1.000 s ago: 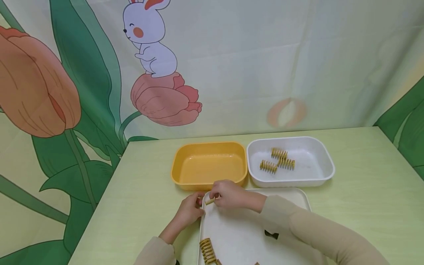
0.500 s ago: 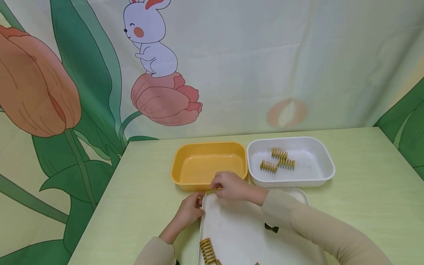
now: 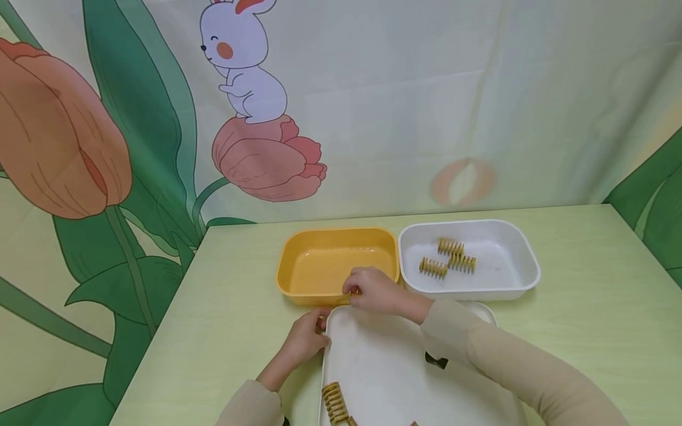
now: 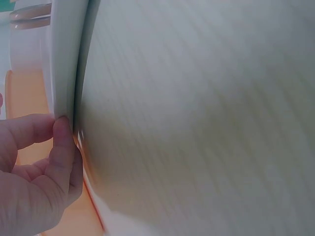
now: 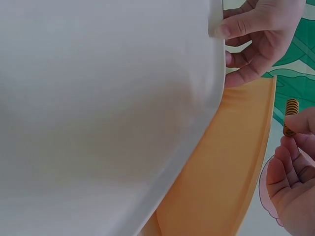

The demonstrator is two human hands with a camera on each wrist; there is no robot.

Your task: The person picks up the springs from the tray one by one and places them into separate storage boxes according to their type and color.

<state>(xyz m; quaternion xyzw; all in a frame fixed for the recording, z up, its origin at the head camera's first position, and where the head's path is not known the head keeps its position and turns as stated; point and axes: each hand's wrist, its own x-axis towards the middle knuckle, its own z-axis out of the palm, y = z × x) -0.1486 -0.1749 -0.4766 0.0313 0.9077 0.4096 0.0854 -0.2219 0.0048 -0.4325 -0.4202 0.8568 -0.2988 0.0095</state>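
My right hand (image 3: 373,291) pinches a small brass-coloured coil spring (image 5: 291,117) between thumb and fingertips. In the head view it is over the front rim of the yellow bin (image 3: 314,266), just past the far left corner of the white tray (image 3: 383,370). With thumb and fingers, my left hand (image 3: 302,342) grips that tray's left rim; the left wrist view shows the fingertips pinching the edge. A thicker spring (image 3: 334,403) lies on the tray at lower left. Two more pieces are cut off by the frame's bottom edge.
Beside the yellow bin stands a white bin (image 3: 503,263) with 3 springs (image 3: 449,257) inside. Both bins sit behind the tray on the light green table (image 3: 597,307). A printed curtain (image 3: 373,106) hangs behind the table.
My right hand has lifted the small spring from the tray's far left corner and moved it away from me, to the yellow bin's front rim. The left hand keeps its hold.
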